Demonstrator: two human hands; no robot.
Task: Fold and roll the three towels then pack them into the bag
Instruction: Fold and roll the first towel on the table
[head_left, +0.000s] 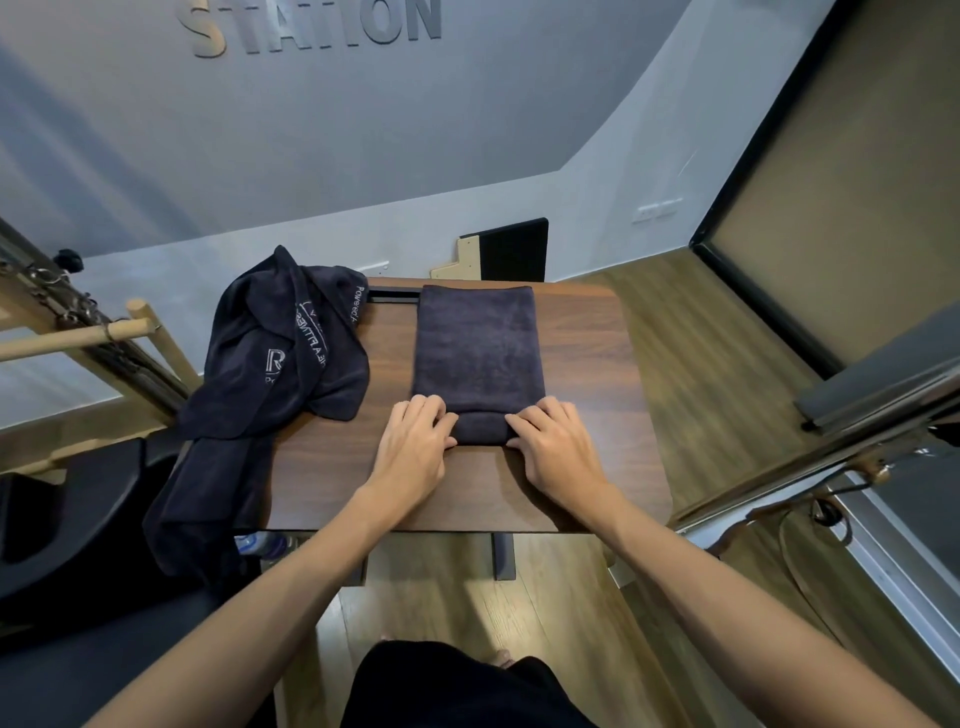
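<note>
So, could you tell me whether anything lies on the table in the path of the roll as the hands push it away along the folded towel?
Nothing visible does. The left hand and right hand grip the started roll at the near end of the folded towel, whose flat length ahead lies bare on the table. The heap of unfolded towels sits off to the left, apart.

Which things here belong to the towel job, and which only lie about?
Job: folded towel, held at its rolled near end by left hand and right hand; loose towels on table.
Lying about: water bottle, wooden bar.
</note>
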